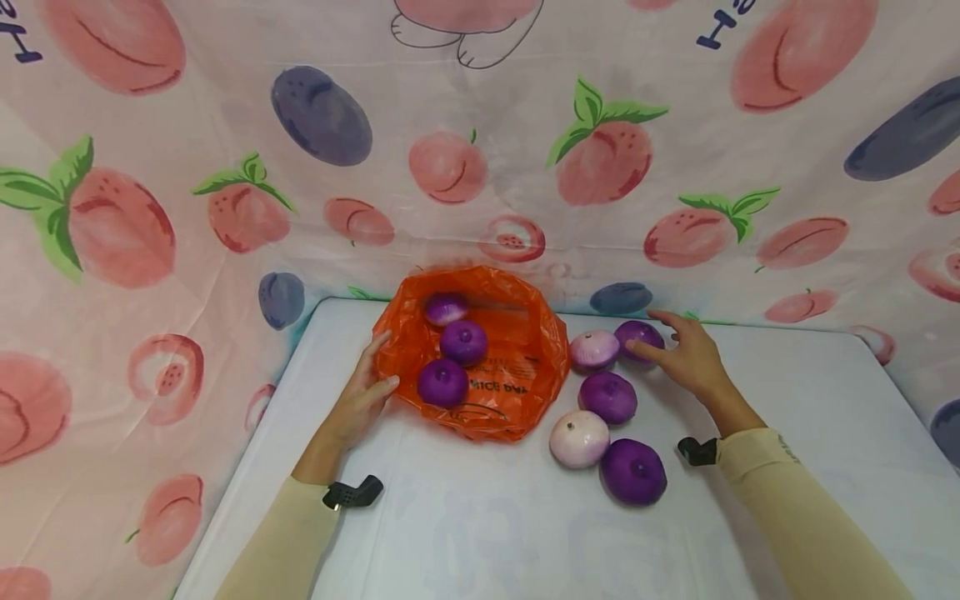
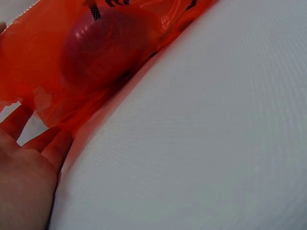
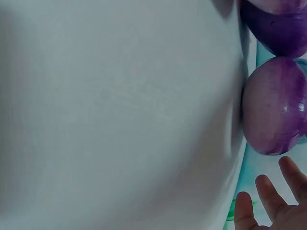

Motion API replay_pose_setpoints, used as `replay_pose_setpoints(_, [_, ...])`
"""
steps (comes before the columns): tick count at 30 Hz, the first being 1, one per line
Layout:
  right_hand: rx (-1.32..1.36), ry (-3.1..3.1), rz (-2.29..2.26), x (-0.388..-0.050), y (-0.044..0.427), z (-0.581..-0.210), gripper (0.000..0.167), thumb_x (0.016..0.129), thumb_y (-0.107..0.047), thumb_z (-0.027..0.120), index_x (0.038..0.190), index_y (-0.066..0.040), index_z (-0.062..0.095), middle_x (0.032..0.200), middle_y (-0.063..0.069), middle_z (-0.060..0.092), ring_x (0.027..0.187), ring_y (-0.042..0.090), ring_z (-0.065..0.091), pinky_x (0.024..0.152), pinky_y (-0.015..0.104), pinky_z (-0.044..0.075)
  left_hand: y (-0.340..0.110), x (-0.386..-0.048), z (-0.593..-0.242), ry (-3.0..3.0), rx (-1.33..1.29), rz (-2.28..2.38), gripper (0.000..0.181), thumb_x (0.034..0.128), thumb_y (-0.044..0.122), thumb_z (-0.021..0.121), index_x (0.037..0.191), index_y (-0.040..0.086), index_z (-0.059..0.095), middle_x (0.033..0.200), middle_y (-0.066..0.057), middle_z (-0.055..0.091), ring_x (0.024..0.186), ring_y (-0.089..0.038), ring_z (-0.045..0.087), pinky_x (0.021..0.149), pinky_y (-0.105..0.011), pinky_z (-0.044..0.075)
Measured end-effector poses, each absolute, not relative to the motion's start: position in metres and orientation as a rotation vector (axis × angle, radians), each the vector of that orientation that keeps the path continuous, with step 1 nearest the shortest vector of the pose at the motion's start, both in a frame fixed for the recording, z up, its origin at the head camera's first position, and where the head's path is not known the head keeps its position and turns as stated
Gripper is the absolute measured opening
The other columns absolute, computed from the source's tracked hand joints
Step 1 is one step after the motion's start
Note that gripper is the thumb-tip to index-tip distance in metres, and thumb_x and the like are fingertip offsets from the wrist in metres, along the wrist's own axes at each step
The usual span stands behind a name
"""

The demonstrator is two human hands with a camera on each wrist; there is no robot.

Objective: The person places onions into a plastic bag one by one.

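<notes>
An orange plastic bag (image 1: pixel 540 333) lies with its mouth spread on the table, and three purple onions (image 1: pixel 442 383) sit inside. My left hand (image 1: pixel 358 404) touches the bag's left side; in the left wrist view its fingers (image 2: pixel 57 143) lie fairly straight against the plastic. My right hand (image 1: pixel 690 358) is at the far purple onion (image 1: pixel 647 335), its thumb over the near side and its fingers spread. In the right wrist view, fingertips (image 3: pixel 261 182) stand just apart from an onion (image 3: pixel 273 105).
Beside the bag's right side are a pale onion (image 1: pixel 594 350), a purple onion (image 1: pixel 607 398), another pale onion (image 1: pixel 579 439) and a larger purple one (image 1: pixel 633 472). A fruit-printed cloth (image 1: pixel 480 108) hangs behind the white table (image 1: pixel 465 517).
</notes>
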State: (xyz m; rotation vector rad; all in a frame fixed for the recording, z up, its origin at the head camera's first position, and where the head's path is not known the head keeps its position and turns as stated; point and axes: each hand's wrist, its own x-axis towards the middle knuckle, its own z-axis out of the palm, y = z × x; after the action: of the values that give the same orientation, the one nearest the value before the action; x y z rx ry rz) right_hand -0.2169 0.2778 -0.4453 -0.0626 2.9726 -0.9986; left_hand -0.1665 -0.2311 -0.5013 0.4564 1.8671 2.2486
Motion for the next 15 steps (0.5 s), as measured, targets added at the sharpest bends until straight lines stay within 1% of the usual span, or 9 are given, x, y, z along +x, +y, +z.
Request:
replay_pose_setpoints(3, [-0.042,2.917,-1.032,-0.2181,0.2790,-0.4470,0.085,0.089,-0.056,0.072,0.152,-0.006,0.045,0.151,0.031,0.044,0.132,0.054,0.046,0.106,0.067,0.041,-0.2314,-0.1669,-0.5023,1.865,0.459,2.250,0.075,0.1011,0.003,0.049,0.164,0.027,0.015,0.171,-0.007,0.008,0.154,-0.029,0.022,0.113,-0.018,0.041])
replay_pose_setpoints(7, [0.013,2.843,-1.073,-0.2186,0.2798,-0.4487,0.089,0.088,-0.058,0.072,0.155,-0.009,0.040,0.154,0.030,0.042,0.136,0.053,0.044,0.109,0.067,0.039,-0.2313,-0.1674,-0.5028,1.869,0.464,2.246,0.075,0.1012,0.004,0.049,0.164,0.027,0.015,0.171,-0.006,0.009,0.155,-0.030,0.021,0.113,-0.018,0.040])
replay_pose_setpoints(12, [0.039,2.813,-1.089,-0.2193,0.2808,-0.4522,0.091,0.087,-0.059,0.072,0.157,-0.011,0.038,0.155,0.028,0.043,0.137,0.050,0.044,0.110,0.066,0.039,-0.2316,-0.1678,-0.5033,1.894,0.480,2.228,0.075,0.1018,0.005,0.049,0.164,0.027,0.014,0.171,-0.009,0.008,0.155,-0.031,0.021,0.113,-0.017,0.040])
replay_pose_setpoints(15, [0.033,2.808,-1.094,-0.2192,0.2812,-0.4537,0.091,0.087,-0.058,0.073,0.157,-0.011,0.038,0.155,0.028,0.042,0.137,0.050,0.045,0.109,0.065,0.040,-0.2316,-0.1681,-0.5031,1.895,0.467,2.228,0.075,0.1014,0.006,0.050,0.164,0.027,0.014,0.171,-0.007,0.009,0.155,-0.031,0.021,0.113,-0.017,0.040])
